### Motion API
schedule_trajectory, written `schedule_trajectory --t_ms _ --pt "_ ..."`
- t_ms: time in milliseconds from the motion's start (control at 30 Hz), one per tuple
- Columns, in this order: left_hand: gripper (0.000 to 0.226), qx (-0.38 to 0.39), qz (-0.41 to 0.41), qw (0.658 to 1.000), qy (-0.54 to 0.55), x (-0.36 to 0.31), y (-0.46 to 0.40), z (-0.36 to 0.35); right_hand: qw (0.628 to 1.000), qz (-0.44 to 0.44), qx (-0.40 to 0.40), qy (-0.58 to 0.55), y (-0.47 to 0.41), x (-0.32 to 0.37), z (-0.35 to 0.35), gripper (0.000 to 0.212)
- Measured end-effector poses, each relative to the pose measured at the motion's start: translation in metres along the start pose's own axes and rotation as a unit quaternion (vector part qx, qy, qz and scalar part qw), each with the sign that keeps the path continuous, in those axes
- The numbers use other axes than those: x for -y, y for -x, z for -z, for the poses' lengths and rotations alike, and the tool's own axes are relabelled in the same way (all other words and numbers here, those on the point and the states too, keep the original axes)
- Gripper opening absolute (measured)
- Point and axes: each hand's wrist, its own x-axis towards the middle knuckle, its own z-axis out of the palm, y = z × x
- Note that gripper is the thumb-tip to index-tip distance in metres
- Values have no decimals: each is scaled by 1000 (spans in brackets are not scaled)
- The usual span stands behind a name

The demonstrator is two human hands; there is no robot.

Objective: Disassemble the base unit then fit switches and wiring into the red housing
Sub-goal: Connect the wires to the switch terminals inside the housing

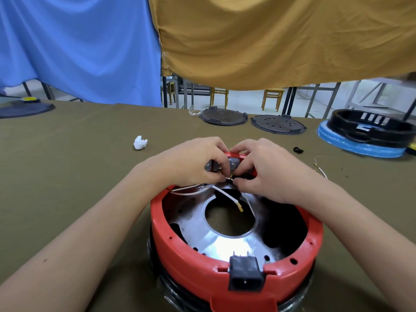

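Here, the red housing (198, 264) sits on the bench (67, 158) with a shiny metal plate (225, 242) and white wires (222, 194) inside. Your left hand (198, 161) pinches the gray switches (233, 165) at the far rim. Your right hand (267, 170) pinches a wire end there.

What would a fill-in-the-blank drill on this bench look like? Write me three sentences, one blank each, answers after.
1. Both hands, the left hand and the right hand, work at the far rim of the ____ housing.
2. The black power socket sits in the rim nearest the ____.
3. A crumpled white tissue lies on the cloth to the ____ of the left hand.

Missing words: red; camera; left
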Motion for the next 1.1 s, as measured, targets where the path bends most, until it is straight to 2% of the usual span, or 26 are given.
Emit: schedule_trajectory --t_ms 533,833,967,1100 --pt "6 0 -10 1000 -1 1 0 0 1000 -11 -3 22 1 4 1 17" --pt "1 -6 0 999 -51 0 -2 -2 1000 -26 -3 14 1 4 1 15" --pt "25 -38 -10 996 -74 0 -3 -3 1000 -29 -11 6 0 4 0 16" --pt "44 -44 9 998 -44 -1 -6 0 999 -25 -22 -7 0 2 -1 16"
